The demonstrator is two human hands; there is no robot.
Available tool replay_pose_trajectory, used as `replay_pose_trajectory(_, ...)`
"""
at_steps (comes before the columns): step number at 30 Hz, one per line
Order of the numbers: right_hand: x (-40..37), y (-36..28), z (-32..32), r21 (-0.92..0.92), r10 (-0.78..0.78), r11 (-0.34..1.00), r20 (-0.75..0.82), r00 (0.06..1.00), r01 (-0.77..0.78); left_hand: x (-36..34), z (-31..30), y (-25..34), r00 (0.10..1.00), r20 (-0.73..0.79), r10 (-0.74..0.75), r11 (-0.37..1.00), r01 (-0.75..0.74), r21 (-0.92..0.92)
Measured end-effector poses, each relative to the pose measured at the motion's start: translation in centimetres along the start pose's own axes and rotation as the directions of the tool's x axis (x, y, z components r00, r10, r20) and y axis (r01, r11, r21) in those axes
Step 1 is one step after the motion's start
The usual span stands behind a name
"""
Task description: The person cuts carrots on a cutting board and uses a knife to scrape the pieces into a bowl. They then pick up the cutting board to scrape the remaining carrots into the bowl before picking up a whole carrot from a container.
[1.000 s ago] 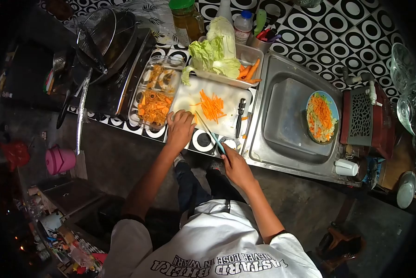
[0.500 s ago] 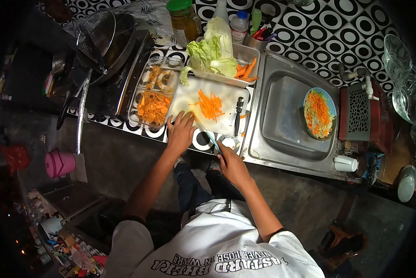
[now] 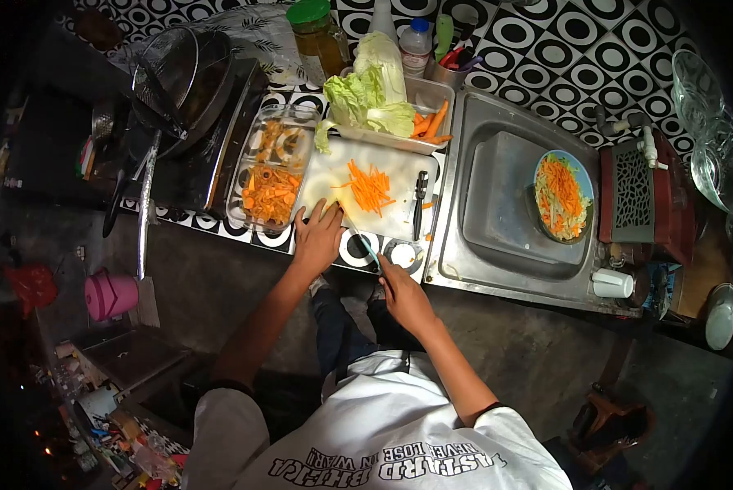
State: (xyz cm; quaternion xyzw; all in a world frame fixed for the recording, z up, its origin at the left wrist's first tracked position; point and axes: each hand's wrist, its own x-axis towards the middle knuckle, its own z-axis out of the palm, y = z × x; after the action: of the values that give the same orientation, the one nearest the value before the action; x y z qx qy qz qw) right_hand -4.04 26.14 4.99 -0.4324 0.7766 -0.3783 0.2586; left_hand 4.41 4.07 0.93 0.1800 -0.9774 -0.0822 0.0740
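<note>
My right hand (image 3: 403, 296) is wrapped round the handle of a knife (image 3: 366, 244), whose blade points up and left over the front edge of a white cutting board (image 3: 321, 173). At the board's lower left, my left hand (image 3: 318, 237) lies with its fingertips beside the blade; whatever is under them is hidden. Orange carrot strips (image 3: 369, 189) form a pile on the board. A black peeler (image 3: 419, 204) lies at the board's right side. Left of the board stands a clear divided container (image 3: 240, 175) with carrot peels and pieces.
Behind the board, a tray (image 3: 426, 148) holds leafy cabbage (image 3: 374, 98) and whole carrots (image 3: 438, 121). A bowl of shredded vegetables (image 3: 561, 198) stands in the metal sink (image 3: 452, 253) at right. A wok (image 3: 211, 90) and strainer are on the stove at left. A white cup (image 3: 612, 283) stands near the sink's corner.
My right hand and the knife have shifted slightly left and up. My left hand stays near the blade, its fingers slightly moved. The camera view has shifted a little.
</note>
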Motion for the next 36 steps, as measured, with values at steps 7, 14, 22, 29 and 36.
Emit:
replay_pose_trajectory(7, -0.3, 0.9, 0.4, -0.04, 0.011, 0.999, -0.015, 1.0, -0.012, -0.2, -0.1, -0.4, 0.999, 0.036, 0.018, 1.0, -0.018, 0.01)
replay_pose_trajectory(14, -0.4, 1.5, 1.1, -0.032, 0.005, 0.999, -0.003, 1.0, -0.005, -0.3, -0.5, -0.4, 0.997, 0.066, 0.035, 0.999, -0.036, 0.016)
replay_pose_trajectory(22, -0.8, 2.3, 2.2, -0.01, 0.038, 0.999, 0.015, 0.999, -0.038, -0.3, -0.2, -0.6, 0.995, 0.088, 0.038, 0.999, -0.041, 0.027)
replay_pose_trajectory(29, -0.6, 2.1, 2.4, -0.109, 0.089, 0.99, 0.043, 0.995, -0.084, -0.4, 0.2, -0.9, 0.995, 0.087, 0.053, 0.998, -0.056, 0.032)
replay_pose_trajectory(36, -0.5, 2.4, 2.4, -0.144, 0.087, 0.986, 0.023, 0.996, -0.083, 1.3, -1.7, 0.2, 0.983, 0.088, -0.163, 0.965, 0.177, -0.192)
